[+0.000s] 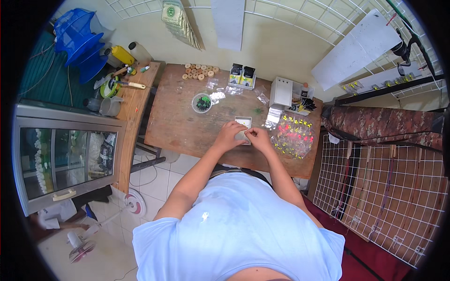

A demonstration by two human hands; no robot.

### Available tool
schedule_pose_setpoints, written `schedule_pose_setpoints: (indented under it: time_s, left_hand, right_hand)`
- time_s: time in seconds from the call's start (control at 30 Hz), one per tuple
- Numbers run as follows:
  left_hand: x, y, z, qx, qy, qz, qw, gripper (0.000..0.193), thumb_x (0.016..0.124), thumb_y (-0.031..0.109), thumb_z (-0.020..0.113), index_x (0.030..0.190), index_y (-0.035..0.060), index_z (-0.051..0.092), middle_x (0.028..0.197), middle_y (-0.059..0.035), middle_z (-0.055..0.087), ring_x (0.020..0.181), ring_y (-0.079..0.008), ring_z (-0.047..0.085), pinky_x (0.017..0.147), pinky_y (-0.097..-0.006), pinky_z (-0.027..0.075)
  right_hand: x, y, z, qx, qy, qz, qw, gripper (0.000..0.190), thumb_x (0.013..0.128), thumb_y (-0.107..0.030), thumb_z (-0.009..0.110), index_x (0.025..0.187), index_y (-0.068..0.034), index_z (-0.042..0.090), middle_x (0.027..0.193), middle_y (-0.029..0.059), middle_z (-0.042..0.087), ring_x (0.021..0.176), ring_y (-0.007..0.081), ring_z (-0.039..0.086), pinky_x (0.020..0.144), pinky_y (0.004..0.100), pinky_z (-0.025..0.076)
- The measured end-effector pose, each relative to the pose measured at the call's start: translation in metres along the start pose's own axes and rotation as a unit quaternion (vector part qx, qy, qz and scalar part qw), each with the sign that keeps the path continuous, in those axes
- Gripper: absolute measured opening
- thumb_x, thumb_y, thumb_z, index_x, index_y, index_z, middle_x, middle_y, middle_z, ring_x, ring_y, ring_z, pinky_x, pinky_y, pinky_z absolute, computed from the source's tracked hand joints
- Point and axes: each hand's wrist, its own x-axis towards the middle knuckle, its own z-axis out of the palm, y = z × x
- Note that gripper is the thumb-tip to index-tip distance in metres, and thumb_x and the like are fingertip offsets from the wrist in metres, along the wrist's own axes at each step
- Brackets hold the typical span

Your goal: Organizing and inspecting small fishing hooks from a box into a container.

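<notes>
My left hand point(230, 135) curves over a small white tray point(243, 118) near the front of the brown wooden table point(175, 123). The fingertips of my right hand point(260, 137) are pinched together at the tray's right side, close to the left fingers. Anything between the fingers is too small to make out. Small yellow bits lie inside the tray. To the right spread several clear plastic packets point(297, 137) with yellow and pink-red pieces. Clear bags point(273, 118) lie above them. Farther left stands a round clear tub point(193, 104) of green and black pieces.
Wooden discs point(200, 72), a holder of black-and-yellow packets point(242, 78) and a white box point(280, 92) line the table's back. A side bench point(135, 105) and glass-doored cabinet point(70, 158) stand left. A camouflage bag point(383, 123) and white wire grid point(379, 196) are right.
</notes>
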Motion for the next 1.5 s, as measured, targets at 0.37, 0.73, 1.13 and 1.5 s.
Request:
schedule_pose_setpoints:
  time_s: [0.37, 0.73, 1.13, 1.5]
  left_hand:
    - [-0.01, -0.002, -0.006, -0.012, 0.038, 0.029, 0.999, 0.046, 0.056, 0.035, 0.086, 0.09, 0.0106, 0.069, 0.098, -0.0031, 0.068, 0.101, -0.0258, 0.059, 0.091, -0.0394, 0.044]
    - [-0.022, -0.002, -0.004, -0.014, 0.075, 0.04, 0.996, 0.041, 0.055, 0.036, 0.086, 0.082, 0.0097, 0.068, 0.095, -0.0037, 0.069, 0.099, -0.0247, 0.06, 0.089, -0.0382, 0.044]
    - [-0.032, 0.013, -0.008, -0.039, 0.037, 0.089, 0.995, 0.044, 0.056, 0.033, 0.087, 0.087, 0.0086, 0.069, 0.095, -0.0042, 0.069, 0.1, -0.0249, 0.06, 0.091, -0.0382, 0.045]
    - [-0.043, 0.007, -0.007, 0.001, -0.016, 0.085, 0.996, 0.035, 0.065, 0.027, 0.081, 0.095, 0.0105, 0.07, 0.098, -0.0033, 0.068, 0.1, -0.0254, 0.059, 0.088, -0.0391, 0.045]
  right_hand:
    - [-0.02, 0.006, 0.003, 0.095, -0.049, 0.025, 0.994, 0.03, 0.086, -0.029, 0.069, 0.098, -0.002, 0.069, 0.083, 0.0025, 0.067, 0.07, 0.0084, 0.057, 0.066, 0.0241, 0.047]
    - [-0.043, -0.017, 0.007, 0.178, -0.055, 0.079, 0.979, 0.023, 0.086, -0.021, 0.065, 0.102, -0.003, 0.068, 0.085, 0.0016, 0.066, 0.069, 0.0062, 0.056, 0.057, 0.0213, 0.042]
    - [-0.067, -0.019, 0.009, 0.287, -0.116, 0.187, 0.932, 0.023, 0.088, -0.026, 0.063, 0.099, -0.006, 0.065, 0.075, -0.0022, 0.061, 0.062, 0.0051, 0.055, 0.051, 0.0212, 0.043]
    - [-0.057, 0.009, 0.023, 0.219, -0.06, 0.16, 0.961, 0.021, 0.083, -0.011, 0.067, 0.101, -0.001, 0.062, 0.078, 0.0057, 0.068, 0.068, 0.0095, 0.064, 0.053, 0.0214, 0.045]
